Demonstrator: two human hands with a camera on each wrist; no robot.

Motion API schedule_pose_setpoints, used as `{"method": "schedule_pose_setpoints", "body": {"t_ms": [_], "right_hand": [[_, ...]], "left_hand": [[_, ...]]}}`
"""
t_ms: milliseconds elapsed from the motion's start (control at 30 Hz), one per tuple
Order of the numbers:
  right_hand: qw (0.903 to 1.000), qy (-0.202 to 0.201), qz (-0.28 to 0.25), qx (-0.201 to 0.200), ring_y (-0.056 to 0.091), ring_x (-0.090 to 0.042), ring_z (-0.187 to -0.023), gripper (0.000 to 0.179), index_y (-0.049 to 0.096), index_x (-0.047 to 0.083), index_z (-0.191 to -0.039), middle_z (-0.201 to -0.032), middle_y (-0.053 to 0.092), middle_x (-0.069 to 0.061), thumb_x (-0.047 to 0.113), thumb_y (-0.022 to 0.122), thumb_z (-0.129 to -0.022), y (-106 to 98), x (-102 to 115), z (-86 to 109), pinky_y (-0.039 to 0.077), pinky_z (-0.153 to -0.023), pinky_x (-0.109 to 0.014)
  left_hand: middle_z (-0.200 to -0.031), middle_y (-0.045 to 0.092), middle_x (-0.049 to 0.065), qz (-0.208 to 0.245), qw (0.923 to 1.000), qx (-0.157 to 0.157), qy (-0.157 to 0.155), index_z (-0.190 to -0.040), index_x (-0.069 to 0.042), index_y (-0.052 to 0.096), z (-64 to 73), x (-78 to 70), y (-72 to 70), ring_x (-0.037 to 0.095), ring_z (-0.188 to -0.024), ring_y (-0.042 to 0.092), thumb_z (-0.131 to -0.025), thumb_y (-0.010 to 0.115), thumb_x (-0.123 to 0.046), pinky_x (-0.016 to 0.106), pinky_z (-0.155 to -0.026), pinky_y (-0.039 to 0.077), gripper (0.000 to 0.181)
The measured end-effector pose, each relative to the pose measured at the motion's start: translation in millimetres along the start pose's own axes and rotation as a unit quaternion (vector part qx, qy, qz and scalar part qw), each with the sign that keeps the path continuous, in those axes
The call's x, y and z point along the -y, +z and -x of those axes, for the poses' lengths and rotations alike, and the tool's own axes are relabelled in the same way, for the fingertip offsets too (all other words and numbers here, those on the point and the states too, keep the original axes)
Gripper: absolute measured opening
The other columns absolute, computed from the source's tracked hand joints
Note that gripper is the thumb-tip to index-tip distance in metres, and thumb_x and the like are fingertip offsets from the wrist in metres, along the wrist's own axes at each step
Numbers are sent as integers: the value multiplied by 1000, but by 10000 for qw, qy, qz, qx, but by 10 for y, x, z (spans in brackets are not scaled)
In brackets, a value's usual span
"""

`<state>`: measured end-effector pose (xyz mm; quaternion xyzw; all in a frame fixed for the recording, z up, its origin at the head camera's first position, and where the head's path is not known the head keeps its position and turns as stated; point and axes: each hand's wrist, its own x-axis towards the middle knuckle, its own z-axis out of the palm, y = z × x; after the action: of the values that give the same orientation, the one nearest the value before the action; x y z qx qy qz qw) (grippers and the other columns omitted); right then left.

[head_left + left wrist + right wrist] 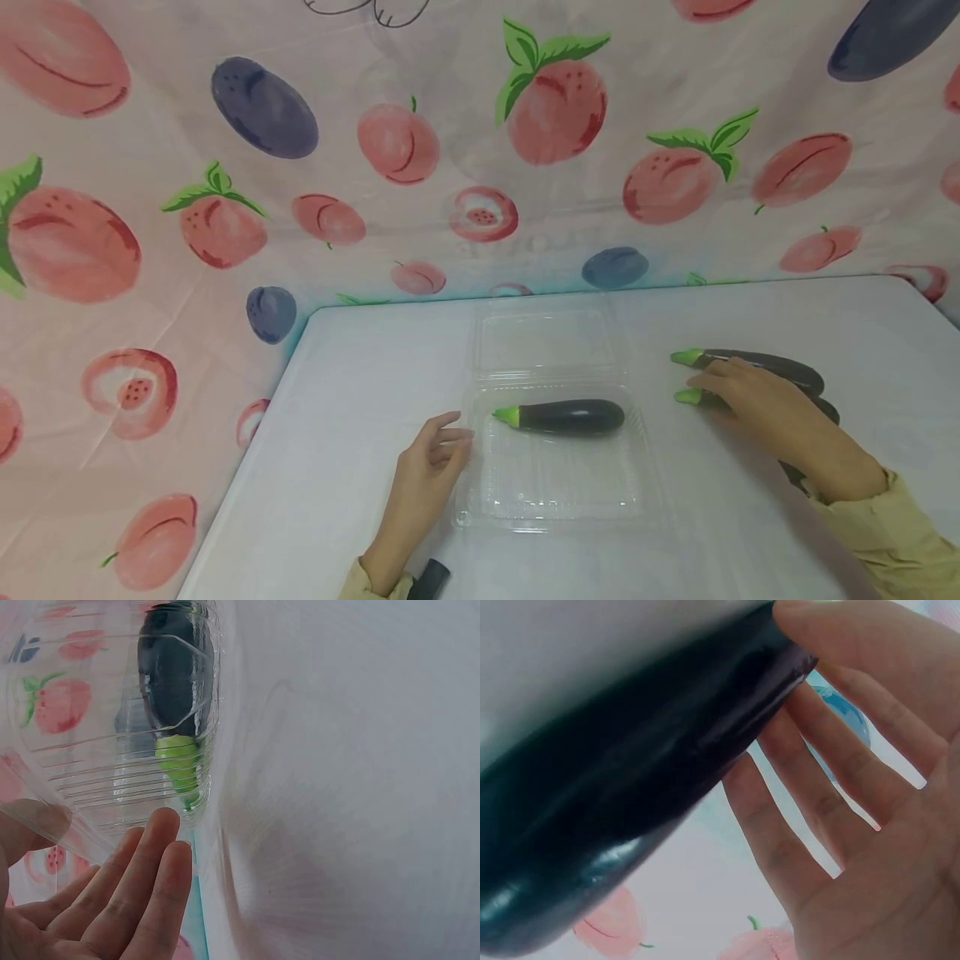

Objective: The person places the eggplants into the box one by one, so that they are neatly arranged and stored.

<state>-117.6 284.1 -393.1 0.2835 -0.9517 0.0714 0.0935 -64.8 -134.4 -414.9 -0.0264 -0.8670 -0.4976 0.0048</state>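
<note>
A clear plastic clamshell box [562, 500] lies with its lid [547, 342] folded back. One dark eggplant [573, 417] with a green stem end rests inside, toward the back of the base. My left hand [431, 462] is at the box's left side, fingers loosely extended against its edge; the left wrist view shows the thumb at the rim. Over at the right, my right hand [757, 408] pinches an eggplant [630, 765] near its narrow end between thumb and fingers. Another eggplant [772, 367] lies just behind that hand, which partly covers the pair.
A white-covered table [360, 375] holds everything. Behind it hangs a fruit-print cloth [450, 167], which also drops down at the left. A black object [430, 579] is at the left wrist. Under the right forearm, a dark piece [792, 477] is mostly hidden.
</note>
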Motion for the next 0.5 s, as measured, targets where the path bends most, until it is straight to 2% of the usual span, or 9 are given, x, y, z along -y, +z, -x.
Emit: {"method": "schedule_pose_setpoints", "body": {"t_ms": [200, 500], "right_hand": [[10000, 11, 8, -2, 64, -35, -99, 42, 71, 3, -106, -99, 68, -10, -11, 82, -68, 17, -19, -10, 54, -86, -54], [9990, -217, 9, -378, 64, -32, -93, 42, 71, 4, -100, -93, 66, -7, -7, 85, -63, 75, -47, -21, 55, -81, -52]], "left_hand": [[-115, 71, 9, 32, 10000, 9, 23, -135, -11, 54, -6, 1, 0, 22, -104, 71, -99, 63, -28, 25, -85, 60, 41], [-116, 71, 9, 13, 10000, 21, -52, -136, -10, 53, -1, -5, -3, 22, -105, 71, -99, 63, -28, 25, -85, 60, 42]]}}
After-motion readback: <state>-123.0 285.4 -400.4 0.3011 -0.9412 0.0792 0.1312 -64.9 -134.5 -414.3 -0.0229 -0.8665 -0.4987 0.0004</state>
